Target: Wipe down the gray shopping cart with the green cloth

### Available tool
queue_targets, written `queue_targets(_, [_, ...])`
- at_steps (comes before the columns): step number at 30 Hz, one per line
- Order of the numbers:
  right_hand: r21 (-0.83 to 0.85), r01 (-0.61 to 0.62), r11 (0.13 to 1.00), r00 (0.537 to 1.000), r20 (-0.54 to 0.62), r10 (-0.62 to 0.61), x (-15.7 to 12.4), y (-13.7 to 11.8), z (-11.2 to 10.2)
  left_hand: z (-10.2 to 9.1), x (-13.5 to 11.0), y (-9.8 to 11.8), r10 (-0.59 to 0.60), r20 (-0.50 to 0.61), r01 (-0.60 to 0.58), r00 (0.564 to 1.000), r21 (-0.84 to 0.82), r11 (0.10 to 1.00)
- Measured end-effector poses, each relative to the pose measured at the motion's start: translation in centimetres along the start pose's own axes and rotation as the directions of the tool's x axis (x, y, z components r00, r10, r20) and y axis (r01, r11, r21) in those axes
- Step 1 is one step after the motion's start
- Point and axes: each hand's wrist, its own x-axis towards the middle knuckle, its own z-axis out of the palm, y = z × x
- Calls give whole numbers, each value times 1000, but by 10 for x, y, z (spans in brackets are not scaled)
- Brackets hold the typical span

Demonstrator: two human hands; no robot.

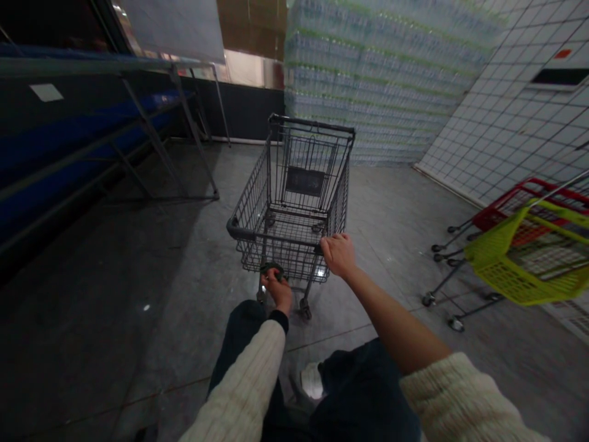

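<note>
The left hand (275,288) curls shut around a dark green loop (271,267) low on the wire shopping cart (253,209). The right hand (339,255) grips the cart's near rail (294,240). Shrink-wrapped bottled water (377,80) stands ahead; a yellow-green plastic basket (515,264) sits farther right.

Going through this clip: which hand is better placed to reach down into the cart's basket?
Probably the right. The right hand sits up on the top rim of the shopping cart, at the basket's edge. The left hand is lower, closed around a dark green grip at the cart's near end.
</note>
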Motion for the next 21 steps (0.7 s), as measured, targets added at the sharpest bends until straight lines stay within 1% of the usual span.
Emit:
queue_targets(2, [-13,2,1000,1000,1,-2,0,0,-1,7,-20,2,1,34,-1,999,-10,1000])
queue_targets(3, [-18,4,1000,1000,2,-4,0,0,-1,7,-26,3,2,46,-1,999,-19,1000])
queue_targets(5, [-23,8,1000,1000,2,-8,1,0,-1,0,-29,2,-6,31,7,999,-39,999])
queue_targets(6, [-22,10,1000,1000,2,-10,1,0,-1,-7,-24,0,-18,1,18,1000,-47,999])
queue_targets(8, [-17,11,1000,1000,5,-11,1,-1,-1,-22,-4,-6,-51,-85,46,995,-57,997])
queue_targets(11, [-17,-3,1000,1000,12,3,1,-2,-2,-42,41,-14,-96,-185,85,978,-63,994])
queue_targets(13, [-13,-10,1000,1000,19,10,0,-3,-4,-48,66,-17,-111,-218,102,970,-53,993])
queue_targets(15, [-6,-9,1000,999,31,9,0,-3,-5,-45,75,-17,-116,-225,110,967,-40,993])
queue_targets(16, [-5,-9,1000,999,37,9,0,-4,-5,-40,72,-17,-116,-215,112,970,-34,993])
queue_targets(18, [-10,-11,1000,999,46,12,0,-4,-6,-24,53,-16,-117,-162,115,980,-23,993])
queue_targets(20, [-20,-11,1000,999,47,12,0,-4,-6,-3,20,-16,-115,-59,115,992,-9,993])
queue_targets(21, [-24,-7,1000,999,43,8,0,-4,-6,8,2,-15,-110,14,110,994,-2,994])
